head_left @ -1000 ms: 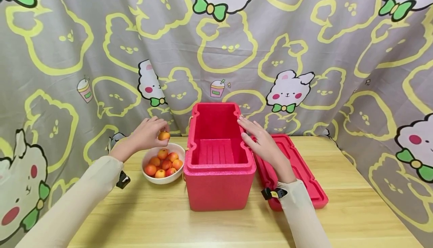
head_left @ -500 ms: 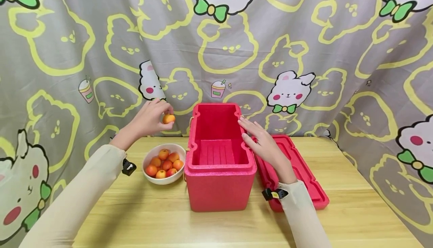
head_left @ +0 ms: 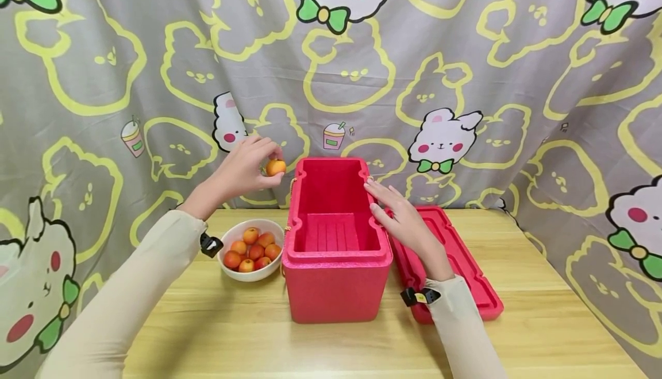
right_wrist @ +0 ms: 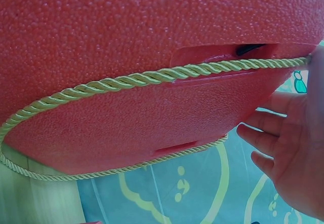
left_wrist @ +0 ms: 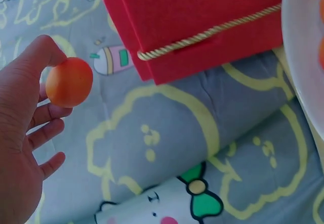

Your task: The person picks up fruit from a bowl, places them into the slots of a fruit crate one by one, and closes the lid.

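My left hand [head_left: 243, 166] pinches a small orange, apricot-like fruit [head_left: 276, 167] between thumb and fingertips, in the air just left of the red foam box [head_left: 336, 294]. In the left wrist view, the fruit [left_wrist: 71, 83] shows smooth and round, with the other fingers curved below it. The box stands uncovered, its ribbed floor bare. My right hand [head_left: 405, 221] rests on the box's right rim with its fingers extended. A white bowl [head_left: 249, 276] with several fruits [head_left: 256, 252] sits left of the box, below my left hand.
A red lid [head_left: 473, 278] lies on the wooden table [head_left: 331, 350] to the right of the box, partly behind my right forearm. Gold rope [right_wrist: 111, 84] runs along the box's side. A patterned curtain [head_left: 207, 74] hangs behind the table.
My left hand has lifted the fruit from above the bowl, up and rightward to beside the box's rim. The right hand has stayed on the rim.
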`<control>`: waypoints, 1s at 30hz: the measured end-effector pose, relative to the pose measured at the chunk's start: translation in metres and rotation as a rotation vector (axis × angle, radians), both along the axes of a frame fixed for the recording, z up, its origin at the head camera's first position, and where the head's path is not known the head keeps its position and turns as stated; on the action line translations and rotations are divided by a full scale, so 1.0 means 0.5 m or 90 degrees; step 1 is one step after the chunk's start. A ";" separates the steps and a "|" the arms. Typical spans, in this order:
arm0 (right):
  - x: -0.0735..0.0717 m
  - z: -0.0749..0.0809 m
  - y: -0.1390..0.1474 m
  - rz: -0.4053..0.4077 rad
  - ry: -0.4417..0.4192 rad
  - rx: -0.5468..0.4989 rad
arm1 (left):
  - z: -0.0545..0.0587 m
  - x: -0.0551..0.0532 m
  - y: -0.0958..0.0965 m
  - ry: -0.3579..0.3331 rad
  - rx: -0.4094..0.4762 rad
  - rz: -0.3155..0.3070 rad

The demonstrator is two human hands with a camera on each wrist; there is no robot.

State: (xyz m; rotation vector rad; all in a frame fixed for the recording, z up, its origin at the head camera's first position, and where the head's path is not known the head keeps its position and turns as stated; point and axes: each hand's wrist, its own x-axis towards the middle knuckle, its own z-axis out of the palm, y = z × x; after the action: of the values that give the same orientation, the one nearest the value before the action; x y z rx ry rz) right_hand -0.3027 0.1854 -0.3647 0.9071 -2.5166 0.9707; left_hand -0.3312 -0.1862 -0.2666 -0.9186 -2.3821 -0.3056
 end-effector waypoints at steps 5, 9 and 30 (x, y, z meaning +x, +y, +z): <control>0.000 -0.001 -0.001 -0.003 0.002 0.004 | 0.006 0.000 0.032 0.000 -0.008 -0.020; 0.000 -0.001 -0.002 -0.002 0.005 0.005 | 0.007 0.005 0.059 -0.024 -0.002 -0.045; -0.002 -0.001 0.000 0.000 0.004 0.001 | -0.012 0.002 0.143 -0.053 -0.093 -0.109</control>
State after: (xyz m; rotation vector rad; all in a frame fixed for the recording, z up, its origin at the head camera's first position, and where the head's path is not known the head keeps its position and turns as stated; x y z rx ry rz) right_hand -0.3036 0.1855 -0.3654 0.9087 -2.5122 0.9653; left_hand -0.3302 -0.1147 -0.2726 -1.2034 -2.4304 -0.2418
